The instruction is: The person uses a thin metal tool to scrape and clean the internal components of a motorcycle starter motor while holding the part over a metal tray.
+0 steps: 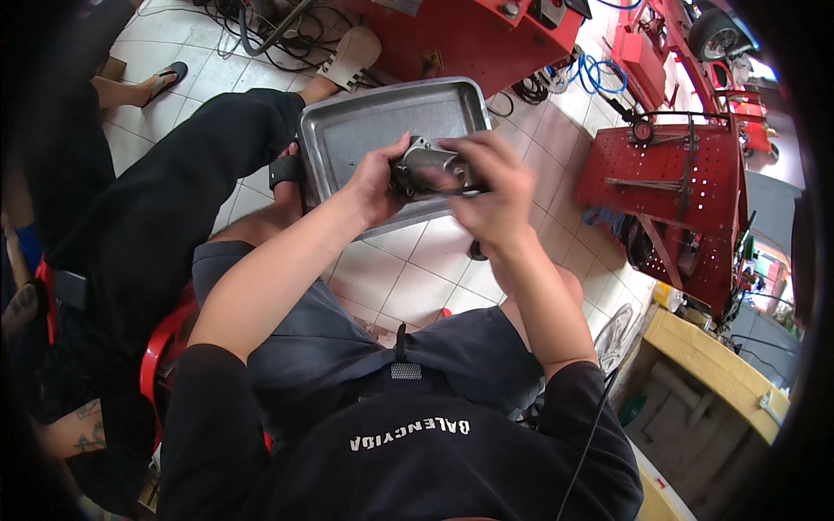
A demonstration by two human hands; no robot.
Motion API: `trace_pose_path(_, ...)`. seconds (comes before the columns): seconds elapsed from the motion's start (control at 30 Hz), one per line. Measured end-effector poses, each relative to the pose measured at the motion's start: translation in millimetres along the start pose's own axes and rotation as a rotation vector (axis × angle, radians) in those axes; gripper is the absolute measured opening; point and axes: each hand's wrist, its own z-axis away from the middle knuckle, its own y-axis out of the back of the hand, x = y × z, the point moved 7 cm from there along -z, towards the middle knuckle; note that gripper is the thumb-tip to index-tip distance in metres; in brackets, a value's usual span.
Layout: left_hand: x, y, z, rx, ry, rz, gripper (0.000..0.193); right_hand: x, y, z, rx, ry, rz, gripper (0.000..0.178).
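Note:
My left hand (377, 184) is closed around the left side of a dark grey metal part (424, 165) with a rounded body and a flange, perhaps a small motor housing. At the part's right side is my right hand (504, 184), its fingers curled and smeared by motion. A thin dark strip, too blurred to name, shows beneath those fingers. Both hands hold above the near half of a rectangular metal tray (373, 126), which sits past my knees. What the right fingers grip, if anything, is unclear.
To my left sits a person in dark trousers (174, 182), one foot beside the tray. A red machine (452, 43) stands beyond it, with cables (261, 52) on the tiled floor. On the right are a red perforated cart (669, 174) and a yellow-edged bench (721, 373).

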Motion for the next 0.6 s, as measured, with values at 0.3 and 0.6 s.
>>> trace_pose_path(0.3,6,-19,-3,-0.15,0.091,0.308,0.037,246,5,74,0.808,-1.298,-1.209,0.014)
trace_pose_path(0.6,26,-2,7,0.005,-0.029,0.226,0.029,118,24,-20,0.275,-0.755,-0.763,0.023)
